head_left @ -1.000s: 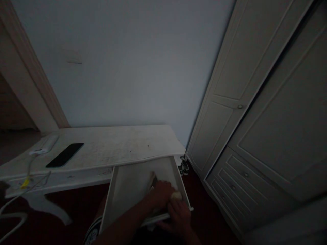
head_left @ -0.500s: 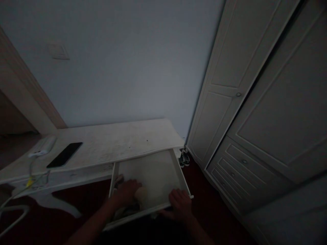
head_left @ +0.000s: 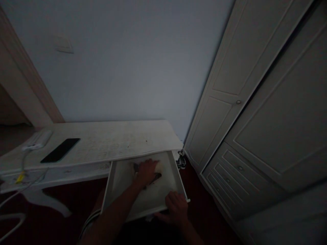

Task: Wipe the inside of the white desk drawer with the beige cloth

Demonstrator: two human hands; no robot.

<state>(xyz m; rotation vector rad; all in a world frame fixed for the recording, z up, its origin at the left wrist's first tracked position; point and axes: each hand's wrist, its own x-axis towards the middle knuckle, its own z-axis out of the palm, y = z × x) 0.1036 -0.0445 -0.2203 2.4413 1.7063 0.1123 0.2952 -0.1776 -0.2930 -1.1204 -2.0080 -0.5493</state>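
Nearest my camera, I saw the right hand [head_left: 176,206] at the front edge of the open drawer [head_left: 155,197], by its right corner. Its fingers were curled over the rim, gripping it, with the thumb low on the outer side. The left hand [head_left: 148,172] reached farther in, palm down over a bunched cloth [head_left: 158,166]. The cloth lay inside the drawer, toward the back, its pale and dark parts showing on both sides of that hand. I could not tell whether the left fingers were closed on it or only pressing it down.

Beyond the drawer, I had the worn white tabletop [head_left: 114,137], with 1 dark phone [head_left: 60,150] lying flat near its left end. Past the phone sat a white power strip [head_left: 38,140], and a cable with a yellow tag [head_left: 20,177] hung over the table's front edge. Off the table's right end, dark shoes [head_left: 181,162] stood on the red floor [head_left: 201,200], near a white wardrobe [head_left: 276,129] with 3 small drawers. Farthest, a switch plate [head_left: 63,45] showed on the pale wall [head_left: 138,68].
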